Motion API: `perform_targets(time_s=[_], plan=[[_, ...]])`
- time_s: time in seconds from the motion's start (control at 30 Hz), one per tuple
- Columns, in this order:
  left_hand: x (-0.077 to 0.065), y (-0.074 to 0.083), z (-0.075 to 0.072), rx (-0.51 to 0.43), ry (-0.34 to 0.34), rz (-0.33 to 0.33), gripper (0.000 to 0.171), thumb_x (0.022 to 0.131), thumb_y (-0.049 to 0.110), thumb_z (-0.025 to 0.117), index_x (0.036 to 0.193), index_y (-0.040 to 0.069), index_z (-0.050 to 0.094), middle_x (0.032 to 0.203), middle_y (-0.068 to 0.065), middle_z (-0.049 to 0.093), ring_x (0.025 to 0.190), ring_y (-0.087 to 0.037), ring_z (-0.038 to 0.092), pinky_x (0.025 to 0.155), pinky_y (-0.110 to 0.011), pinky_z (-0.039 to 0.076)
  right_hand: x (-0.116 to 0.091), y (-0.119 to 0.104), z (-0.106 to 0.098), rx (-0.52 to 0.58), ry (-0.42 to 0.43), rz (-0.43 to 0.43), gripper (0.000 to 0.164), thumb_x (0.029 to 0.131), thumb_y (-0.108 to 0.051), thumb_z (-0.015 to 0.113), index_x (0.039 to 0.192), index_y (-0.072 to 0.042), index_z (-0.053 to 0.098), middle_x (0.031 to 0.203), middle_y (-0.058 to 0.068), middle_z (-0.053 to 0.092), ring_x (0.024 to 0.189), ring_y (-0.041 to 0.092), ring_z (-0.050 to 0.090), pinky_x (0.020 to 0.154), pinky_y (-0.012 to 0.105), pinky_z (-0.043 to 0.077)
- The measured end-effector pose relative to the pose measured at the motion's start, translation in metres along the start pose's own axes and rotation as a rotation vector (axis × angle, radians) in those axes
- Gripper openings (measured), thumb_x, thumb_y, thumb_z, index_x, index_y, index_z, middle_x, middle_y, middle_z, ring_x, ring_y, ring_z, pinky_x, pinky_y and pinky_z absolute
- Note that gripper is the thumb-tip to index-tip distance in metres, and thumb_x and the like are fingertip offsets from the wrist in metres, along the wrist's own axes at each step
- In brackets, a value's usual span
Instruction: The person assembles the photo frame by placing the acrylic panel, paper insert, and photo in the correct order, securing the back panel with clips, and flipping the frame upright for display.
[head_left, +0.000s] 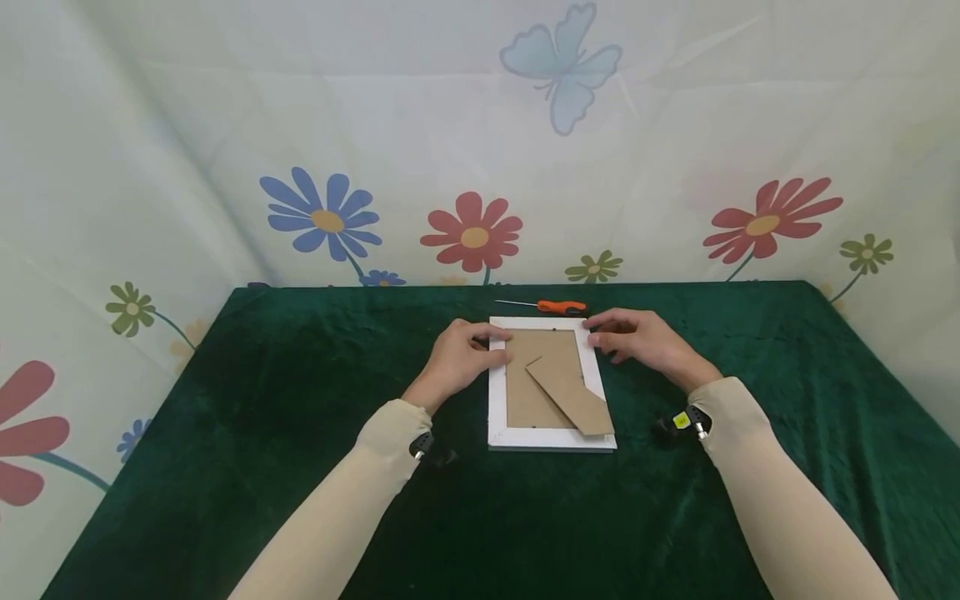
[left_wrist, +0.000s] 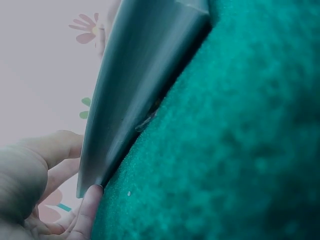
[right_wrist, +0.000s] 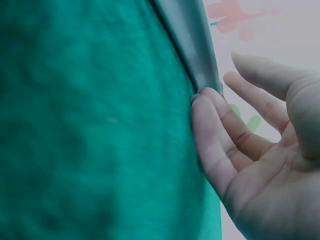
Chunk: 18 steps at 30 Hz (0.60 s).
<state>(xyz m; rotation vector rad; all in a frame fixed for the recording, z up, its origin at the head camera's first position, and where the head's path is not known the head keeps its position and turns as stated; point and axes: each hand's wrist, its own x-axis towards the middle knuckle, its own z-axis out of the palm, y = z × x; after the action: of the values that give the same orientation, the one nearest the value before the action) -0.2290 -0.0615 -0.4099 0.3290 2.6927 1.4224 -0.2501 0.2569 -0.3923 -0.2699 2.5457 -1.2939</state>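
Note:
A white picture frame (head_left: 497, 400) lies back side up on the green cloth, showing its brown backing board (head_left: 525, 400). A brown easel stand (head_left: 577, 400) slants across the lower right of that back. At the upper left edge my left hand (head_left: 459, 354) grips the frame, thumb and finger over its border. The left wrist view shows a fingertip (left_wrist: 92, 197) low against the frame's grey side (left_wrist: 135, 75). My right hand (head_left: 645, 340) touches the upper right corner with extended fingers. In the right wrist view its thumb (right_wrist: 265, 72) stands off the frame.
An orange-handled screwdriver (head_left: 561, 307) lies just beyond the frame's far edge, its shaft pointing left. Green velvety cloth (head_left: 300, 433) covers the table. Behind it hangs a pale backdrop (head_left: 420, 125) printed with flowers and a butterfly.

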Motion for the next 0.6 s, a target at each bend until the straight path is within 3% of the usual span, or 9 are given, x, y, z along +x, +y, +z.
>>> perform_targets(time_s=[0.37,0.6], plan=[[0.0,-0.001,0.001,0.012,0.01,0.0,0.036,0.095,0.026,0.083,0.13,0.02,0.078,0.118,-0.007,0.058,0.099,-0.024,0.058,0.084,-0.039,0.054,0.011,-0.019,-0.016,-0.124,0.056,-0.044,0.043,0.107,-0.029,0.068,0.144,-0.008,0.064,0.136,0.02,0.063,0.109,0.037,0.067,0.097,0.051,0.056],[-0.001,-0.001,0.001,0.002,0.012,-0.011,0.036,0.095,0.028,0.082,0.131,0.023,0.078,0.118,-0.006,0.057,0.098,-0.023,0.059,0.084,-0.039,0.054,0.02,-0.027,-0.015,-0.181,0.079,-0.107,0.042,0.107,-0.026,0.067,0.143,-0.005,0.063,0.135,0.02,0.064,0.117,0.038,0.062,0.103,0.057,0.052]])
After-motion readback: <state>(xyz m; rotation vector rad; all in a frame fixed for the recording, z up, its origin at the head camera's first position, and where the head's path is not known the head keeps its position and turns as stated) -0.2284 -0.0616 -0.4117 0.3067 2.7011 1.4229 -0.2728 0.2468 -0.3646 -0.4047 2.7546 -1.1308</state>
